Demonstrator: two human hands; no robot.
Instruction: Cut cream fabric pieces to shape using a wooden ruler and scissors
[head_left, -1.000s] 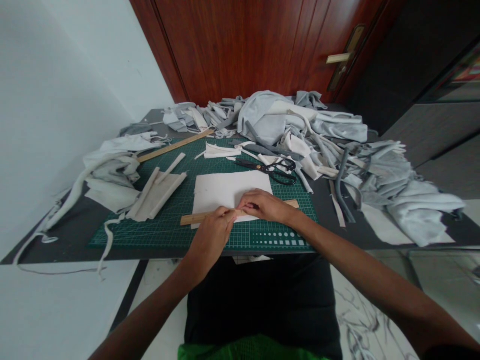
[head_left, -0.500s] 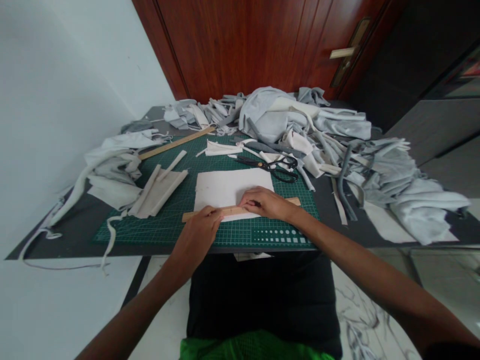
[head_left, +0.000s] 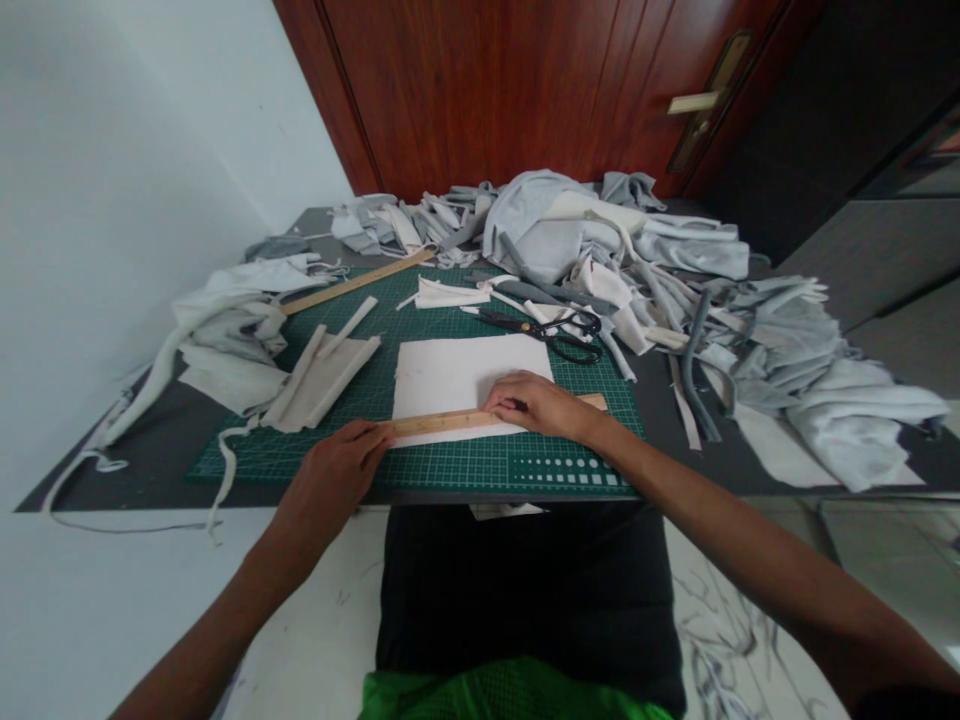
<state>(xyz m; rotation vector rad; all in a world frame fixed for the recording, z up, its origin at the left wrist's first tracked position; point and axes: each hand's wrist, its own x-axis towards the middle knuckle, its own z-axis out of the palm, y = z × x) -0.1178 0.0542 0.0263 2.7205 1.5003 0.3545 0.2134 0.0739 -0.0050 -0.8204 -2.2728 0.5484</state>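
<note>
The wooden ruler (head_left: pixel 480 421) lies roughly level across the near part of the white sheet (head_left: pixel 469 372), on the green cutting mat (head_left: pixel 450 466), with a narrow strip of the sheet showing on its near side. The right hand (head_left: pixel 536 408) rests on the ruler towards its right end, its fingers (head_left: pixel 510 400) curled closed over the wood; the thumb and the fingertips' contact underneath are hidden, so the firmness of hold cannot be confirmed. The ruler's right end projects past that hand. The left hand (head_left: pixel 330 488) sits at the near edge of the mat, its extended fingers (head_left: pixel 367 437) reaching the ruler's left end; whether they grip it cannot be told. Compared with the earlier frame, the left hand stands further left, off the sheet, leaving more of the ruler exposed. Any ruler markings are too small to read. Scissors (head_left: pixel 544 335) lie on the far part of the mat, partly over fabric scraps (head_left: pixel 795 350), which are heaped along the far and right parts of the tabletop (head_left: pixel 142 485).
</note>
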